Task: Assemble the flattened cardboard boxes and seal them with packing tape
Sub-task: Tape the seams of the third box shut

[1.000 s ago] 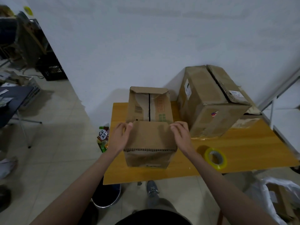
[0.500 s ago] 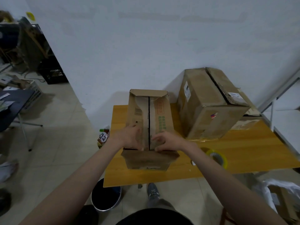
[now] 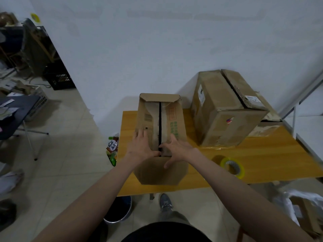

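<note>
While both of your hands lie flat on the top of the small cardboard box (image 3: 160, 123), the step in hand reads as closing: the two long flaps are folded down and meet along a dark centre seam (image 3: 160, 126) that is not yet taped. The box stands on the wooden table (image 3: 262, 154), near its left front part, just beside the large cardboard box (image 3: 225, 109) at the back right.

Left hand (image 3: 140, 145): fingers straight and spread, palm pressing the left flap down. Right hand (image 3: 175, 149): fingers straight, pressing the right flap, thumb reaching toward the seam's near end. Neither pinches anything.

A short near flap (image 3: 160, 172) hangs over the front face; a far one (image 3: 160, 97) stands up at the back.

The tape roll (image 3: 231, 167), yellow-green, lies flat on the table to the right of the box, apart from it and untouched.

Judgement: next you need one hand to hold both flaps down while the right goes for the roll. Risk: the flaps may spring open once pressure comes off.
</note>
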